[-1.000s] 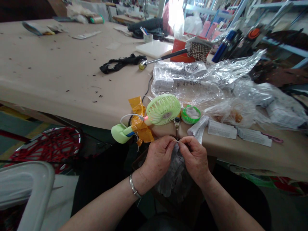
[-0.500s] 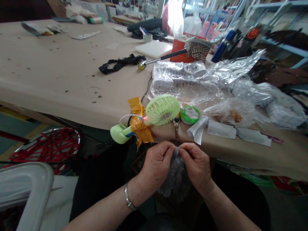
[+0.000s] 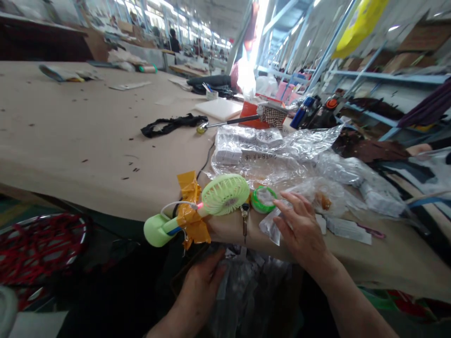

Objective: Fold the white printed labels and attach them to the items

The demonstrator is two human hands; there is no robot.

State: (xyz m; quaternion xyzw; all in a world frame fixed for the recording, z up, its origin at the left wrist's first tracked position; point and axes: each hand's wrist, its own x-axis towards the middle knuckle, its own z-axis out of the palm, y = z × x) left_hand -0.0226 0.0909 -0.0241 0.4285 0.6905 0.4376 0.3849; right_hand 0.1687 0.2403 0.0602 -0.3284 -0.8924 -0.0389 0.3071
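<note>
My right hand (image 3: 301,227) is open, its fingers spread and palm down above the table's front edge. Its fingertips reach beside a green ring-shaped holder (image 3: 256,203) with whitish material inside. Partly under this hand lies a folded strip of white printed labels (image 3: 270,227). Lower down, at my lap, my left hand (image 3: 200,288) has its thumb and fingers stretched out, somewhat blurred and in shadow. It is beside a heap of pale, thin label strips (image 3: 243,286); nothing held shows in it. A small metal-tipped tool (image 3: 244,223) stands at the table edge between the hands.
A light green fan (image 3: 225,193) is fixed to the table edge with orange tape (image 3: 190,220). Clear plastic bags with label bundles (image 3: 229,152) lie behind. More labels (image 3: 348,230) and a pink tool (image 3: 372,231) are at right. A red-laced round seat (image 3: 42,249) stands lower left.
My hands have parted: both were pinching a small pale label together. The right has moved up and right over the table and opened; the left has dropped lower left. The view has tilted up.
</note>
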